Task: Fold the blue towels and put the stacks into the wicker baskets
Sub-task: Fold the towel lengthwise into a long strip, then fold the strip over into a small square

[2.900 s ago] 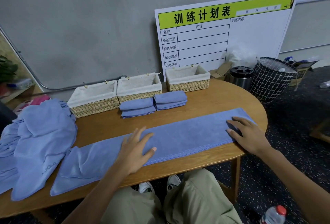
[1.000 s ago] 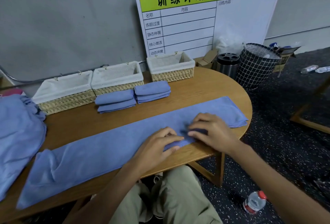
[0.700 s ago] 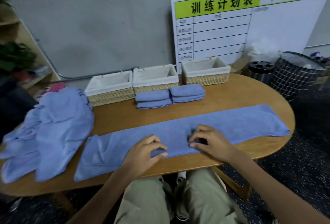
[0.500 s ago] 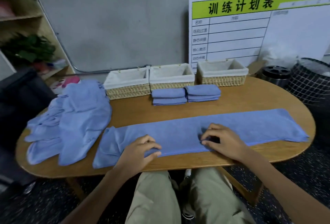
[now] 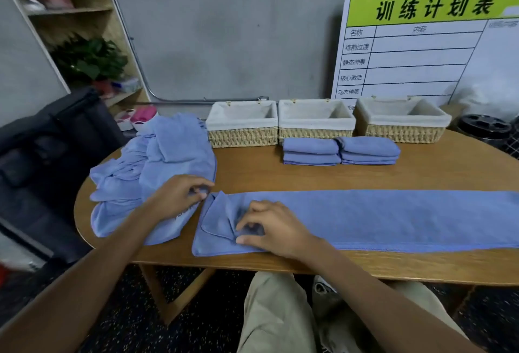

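From the head camera, a long blue towel (image 5: 379,217) lies flat in a strip along the near side of the wooden table (image 5: 280,178), running off the picture at 3 o'clock. Its left end has a small folded-over flap, a bit messy. The right hand (image 5: 272,229) rests on that end with its fingers bent, and the thumb and fingertips pinch a little bunch of the cloth. The left hand (image 5: 179,198) sits just at 10 o'clock from the right hand, at the top left corner of the strip. Its fingers are curled and nip a bit of blue cloth, though it is hard to tell if that bit belongs to the strip or to the pile beside it. The pile of loose towels (image 5: 157,172) is heaped at 9 o'clock on the table, touching the left hand. At 12 o'clock, by the wall, stand three wicker baskets in a row, the left basket (image 5: 241,136), the middle basket (image 5: 314,133) and the right basket (image 5: 404,133), each with a white lining. Just in front of the middle basket sit two small stacks of folded towels (image 5: 341,151), side by side and touching. A white board (image 5: 421,52) with a green top leans on the wall behind the baskets. A dark chair (image 5: 47,156) stands at 9 o'clock off the table.
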Demonstrator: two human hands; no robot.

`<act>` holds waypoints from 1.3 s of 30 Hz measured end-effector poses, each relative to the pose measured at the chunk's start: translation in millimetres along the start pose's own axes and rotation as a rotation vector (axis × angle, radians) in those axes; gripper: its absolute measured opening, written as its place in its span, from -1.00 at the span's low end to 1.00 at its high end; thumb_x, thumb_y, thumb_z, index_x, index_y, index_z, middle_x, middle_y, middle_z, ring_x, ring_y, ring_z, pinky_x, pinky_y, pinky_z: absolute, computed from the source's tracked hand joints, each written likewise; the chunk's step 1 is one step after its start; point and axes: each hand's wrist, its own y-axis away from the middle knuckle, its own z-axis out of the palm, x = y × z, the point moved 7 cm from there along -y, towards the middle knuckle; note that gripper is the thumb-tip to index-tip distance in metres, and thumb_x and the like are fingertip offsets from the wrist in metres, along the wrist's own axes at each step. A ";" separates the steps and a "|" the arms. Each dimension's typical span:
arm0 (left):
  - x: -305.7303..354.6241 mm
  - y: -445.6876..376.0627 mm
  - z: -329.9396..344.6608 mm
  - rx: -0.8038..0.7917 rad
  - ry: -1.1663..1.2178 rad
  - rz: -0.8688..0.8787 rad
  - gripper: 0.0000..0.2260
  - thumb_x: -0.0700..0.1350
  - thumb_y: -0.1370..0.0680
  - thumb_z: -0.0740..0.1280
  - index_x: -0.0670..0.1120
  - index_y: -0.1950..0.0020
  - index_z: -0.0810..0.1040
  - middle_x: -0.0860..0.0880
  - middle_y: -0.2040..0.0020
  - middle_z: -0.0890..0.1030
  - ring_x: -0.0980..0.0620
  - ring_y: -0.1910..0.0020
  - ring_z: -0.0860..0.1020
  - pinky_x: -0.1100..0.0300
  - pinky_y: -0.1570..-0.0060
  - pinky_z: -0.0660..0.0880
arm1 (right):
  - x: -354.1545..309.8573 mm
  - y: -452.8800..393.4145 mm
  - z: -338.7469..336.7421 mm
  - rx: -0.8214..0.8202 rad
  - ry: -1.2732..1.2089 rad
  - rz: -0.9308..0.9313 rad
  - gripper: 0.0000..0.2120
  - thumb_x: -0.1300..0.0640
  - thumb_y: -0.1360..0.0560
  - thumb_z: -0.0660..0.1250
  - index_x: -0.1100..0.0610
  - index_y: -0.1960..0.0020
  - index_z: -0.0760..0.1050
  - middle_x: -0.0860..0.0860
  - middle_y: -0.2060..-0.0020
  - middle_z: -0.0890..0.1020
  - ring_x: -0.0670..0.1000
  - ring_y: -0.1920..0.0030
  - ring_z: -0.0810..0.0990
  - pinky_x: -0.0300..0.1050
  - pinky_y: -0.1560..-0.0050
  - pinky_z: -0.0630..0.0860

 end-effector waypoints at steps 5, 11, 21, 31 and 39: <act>5.0 -30.0 12.3 -0.161 -0.004 0.090 -0.69 -0.14 -0.59 0.41 0.00 -0.34 0.59 0.25 -0.04 0.61 0.37 0.07 0.54 0.33 -0.01 0.50 | -8.7 -20.8 23.1 -0.022 0.094 0.039 -0.69 -0.17 -0.51 0.38 -0.02 -0.14 0.59 -0.04 0.02 0.53 0.04 0.03 0.52 -0.14 0.10 0.28; -4.8 -37.5 19.8 -0.149 0.089 0.101 -0.78 -0.28 -0.52 0.44 0.00 -0.07 0.72 0.12 0.10 0.59 0.11 0.11 0.58 0.20 0.07 0.54 | -10.8 -23.8 28.5 0.080 0.162 -0.015 -0.86 -0.07 -0.46 0.34 -0.01 0.10 0.54 -0.06 0.19 0.47 0.04 0.32 0.48 -0.08 0.32 0.41; -7.5 -25.4 -5.8 -0.002 0.043 0.223 -0.80 -0.31 -0.48 0.47 -0.01 0.06 0.71 0.18 0.15 0.66 0.19 0.15 0.59 0.40 0.13 0.45 | -16.3 -22.0 16.4 0.120 -0.173 -0.067 -0.91 0.04 -0.52 0.40 0.06 0.05 0.58 -0.10 0.13 0.44 -0.03 0.22 0.47 -0.07 0.18 0.41; 0.9 -10.2 0.7 0.077 -0.256 0.393 -0.73 -0.33 -0.42 0.37 0.05 0.20 0.67 0.13 0.15 0.64 0.15 0.13 0.44 0.23 0.12 0.37 | -23.7 -17.4 25.5 -0.101 -0.268 -0.111 -0.89 0.04 -0.54 0.43 0.05 0.00 0.68 -0.16 0.13 0.47 -0.19 0.20 0.48 -0.33 0.12 0.37; 93.0 9.9 53.6 0.217 0.165 -0.009 -0.57 -0.04 -0.54 0.09 -0.09 -0.26 0.63 0.01 -0.31 0.60 0.05 -0.28 0.53 0.16 -0.29 0.40 | 58.4 -2.4 -29.8 0.274 -0.085 0.290 -0.71 -0.11 -0.57 0.18 -0.03 -0.07 0.63 -0.10 0.03 0.59 -0.02 0.03 0.59 0.07 -0.02 0.52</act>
